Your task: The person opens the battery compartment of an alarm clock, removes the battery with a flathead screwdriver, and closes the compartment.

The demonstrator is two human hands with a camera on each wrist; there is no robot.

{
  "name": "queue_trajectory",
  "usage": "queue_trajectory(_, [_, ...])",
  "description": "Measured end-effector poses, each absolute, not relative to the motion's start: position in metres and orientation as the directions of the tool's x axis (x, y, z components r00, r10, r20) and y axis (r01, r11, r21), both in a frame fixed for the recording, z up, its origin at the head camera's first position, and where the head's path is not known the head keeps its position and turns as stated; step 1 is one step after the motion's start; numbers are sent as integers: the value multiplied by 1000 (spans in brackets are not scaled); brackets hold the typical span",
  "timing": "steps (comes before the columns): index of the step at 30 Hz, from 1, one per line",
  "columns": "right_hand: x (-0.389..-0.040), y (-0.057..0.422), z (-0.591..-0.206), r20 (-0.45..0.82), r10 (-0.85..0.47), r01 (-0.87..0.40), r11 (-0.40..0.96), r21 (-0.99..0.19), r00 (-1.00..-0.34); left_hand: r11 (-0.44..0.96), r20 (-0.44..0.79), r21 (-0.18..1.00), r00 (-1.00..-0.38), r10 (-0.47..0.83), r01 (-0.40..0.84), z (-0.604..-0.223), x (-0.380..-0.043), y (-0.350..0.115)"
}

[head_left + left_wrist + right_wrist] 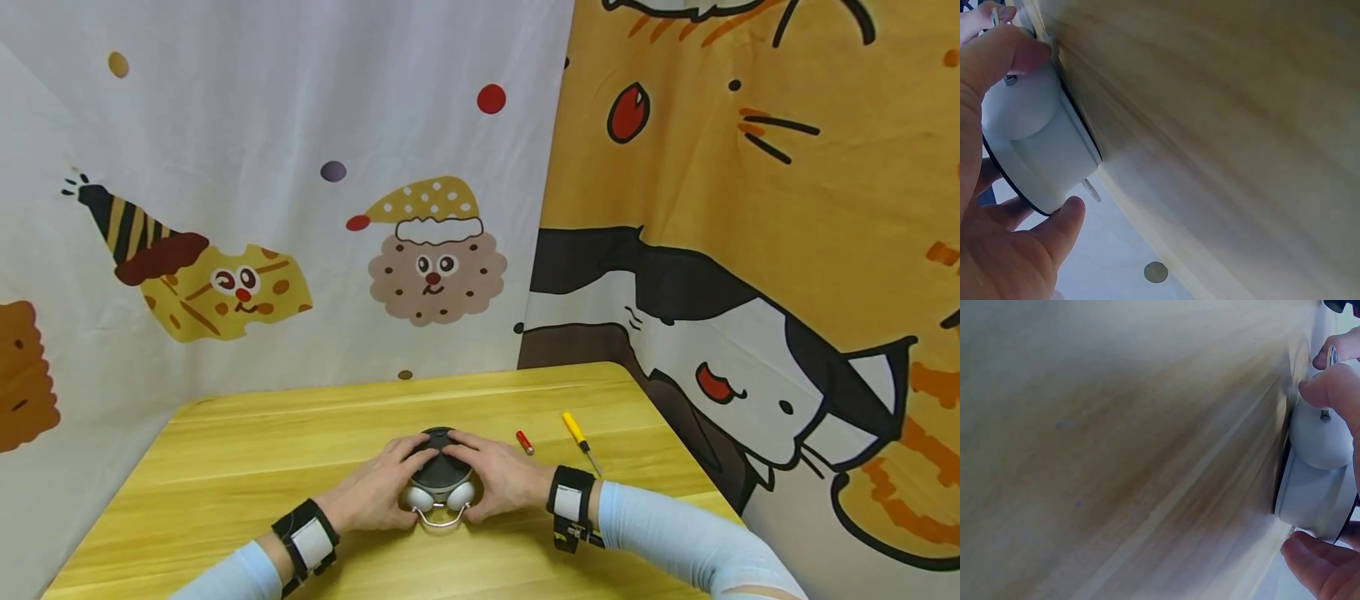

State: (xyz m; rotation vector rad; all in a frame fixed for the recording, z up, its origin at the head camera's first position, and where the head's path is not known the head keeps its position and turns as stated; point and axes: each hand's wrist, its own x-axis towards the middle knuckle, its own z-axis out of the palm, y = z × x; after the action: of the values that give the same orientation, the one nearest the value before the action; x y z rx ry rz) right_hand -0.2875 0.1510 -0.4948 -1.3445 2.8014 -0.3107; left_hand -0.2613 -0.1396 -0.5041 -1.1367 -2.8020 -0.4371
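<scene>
A white twin-bell alarm clock lies on the table with its dark back facing up and its bells and wire handle toward me. My left hand grips its left side, thumb by the left bell and fingers reaching over the far part. On the opposite side my right hand holds it likewise, thumb beside the right bell. Both wrist views show the white casing between thumb and fingers, close against the wood. The face of the clock is hidden underneath.
Right of the hands lie a small red battery and a screwdriver with a yellow handle, its shaft pointing toward the right forearm. The wooden table ends at printed curtains behind and to the right.
</scene>
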Motion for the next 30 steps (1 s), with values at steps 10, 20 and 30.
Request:
queue_trajectory(10, [-288,148,-493,60,-764,-760,624,-182,-642,686,159,270,-734,660,675,-503,-260,-139])
queue_trajectory(20, [-287,148,-490,110,-772,-778,612,-141,-626,678,119,348,-748,653,647,-501,-260,-141])
queue_trajectory(30, [-290,152,-485,206,-791,-815,574,-76,-577,662,87,454,-769,633,596,-491,-262,-142])
